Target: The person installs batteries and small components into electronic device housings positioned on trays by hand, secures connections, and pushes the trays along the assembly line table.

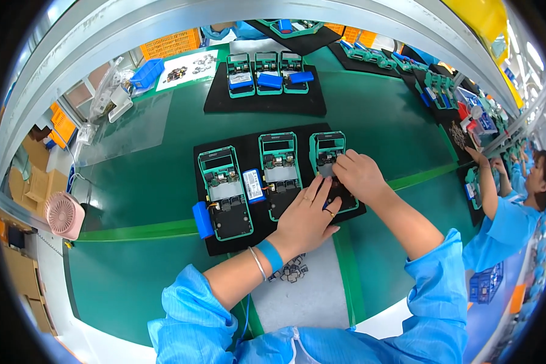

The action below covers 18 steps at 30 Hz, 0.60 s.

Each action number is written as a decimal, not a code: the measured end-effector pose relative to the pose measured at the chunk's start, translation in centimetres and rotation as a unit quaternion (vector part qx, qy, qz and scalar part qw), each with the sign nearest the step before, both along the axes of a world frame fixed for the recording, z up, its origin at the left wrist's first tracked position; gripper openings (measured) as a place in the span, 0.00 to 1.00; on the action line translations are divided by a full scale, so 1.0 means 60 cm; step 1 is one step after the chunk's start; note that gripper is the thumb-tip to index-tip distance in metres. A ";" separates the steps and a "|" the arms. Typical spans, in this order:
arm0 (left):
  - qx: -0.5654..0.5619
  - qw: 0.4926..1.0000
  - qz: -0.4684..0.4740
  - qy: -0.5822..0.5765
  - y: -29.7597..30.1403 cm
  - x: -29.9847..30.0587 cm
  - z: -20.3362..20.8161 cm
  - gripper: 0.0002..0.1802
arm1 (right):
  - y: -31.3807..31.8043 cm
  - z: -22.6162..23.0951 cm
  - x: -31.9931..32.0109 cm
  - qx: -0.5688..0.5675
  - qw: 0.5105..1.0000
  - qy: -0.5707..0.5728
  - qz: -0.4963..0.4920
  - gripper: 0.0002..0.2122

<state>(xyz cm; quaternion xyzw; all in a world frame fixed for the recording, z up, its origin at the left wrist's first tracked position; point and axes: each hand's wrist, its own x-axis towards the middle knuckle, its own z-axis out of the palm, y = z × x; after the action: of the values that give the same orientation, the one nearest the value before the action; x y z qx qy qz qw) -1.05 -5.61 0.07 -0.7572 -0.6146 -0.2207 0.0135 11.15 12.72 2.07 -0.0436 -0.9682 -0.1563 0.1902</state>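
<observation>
Three open green-and-black device housings lie in a row on a black mat (221, 250): a left housing (224, 191), a middle housing (279, 167) and a right housing (327, 142). My left hand (306, 221) rests over the lower part of the right housing, fingers stretched out and apart. Curled together, the fingers of my right hand (359, 176) press at its middle, by a small grey piece (326, 170); what they pinch is hidden. One blue battery pack (202, 219) sits beside the left housing, and a labelled blue battery pack (253, 185) lies between the left and middle ones.
Small dark parts (292, 270) lie on a grey sheet (303, 303) near my body. Farther back, another black mat (224, 106) bears three housings with blue packs. A pink fan (65, 215) stands at left. At right, a co-worker's arm (488, 182) reaches over the bench.
</observation>
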 end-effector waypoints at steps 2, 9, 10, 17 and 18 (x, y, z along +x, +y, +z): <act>0.004 1.000 0.001 0.000 0.000 0.001 0.000 0.31 | 0.001 0.004 -0.002 0.003 1.000 -0.007 0.001 0.06; -0.003 1.000 0.007 0.015 -0.003 -0.001 -0.005 0.31 | 0.007 0.001 -0.002 0.008 1.000 -0.028 0.006 0.06; -0.003 1.000 0.004 0.014 -0.003 -0.001 -0.006 0.30 | 0.008 0.000 -0.002 0.009 1.000 -0.029 0.006 0.06; -0.008 1.000 -0.005 0.021 0.002 -0.001 0.002 0.30 | 0.008 0.021 -0.008 -0.004 0.999 -0.005 -0.036 0.07; -0.010 1.000 -0.005 0.023 0.002 -0.003 0.000 0.30 | 0.006 0.025 -0.013 -0.019 0.998 -0.006 -0.058 0.08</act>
<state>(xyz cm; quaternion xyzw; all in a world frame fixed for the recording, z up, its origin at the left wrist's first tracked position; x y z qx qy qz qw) -1.20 -5.47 0.09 -0.7654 -0.6122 -0.1976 0.0192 10.35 13.05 3.59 -0.1027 -0.9680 -0.1486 0.1744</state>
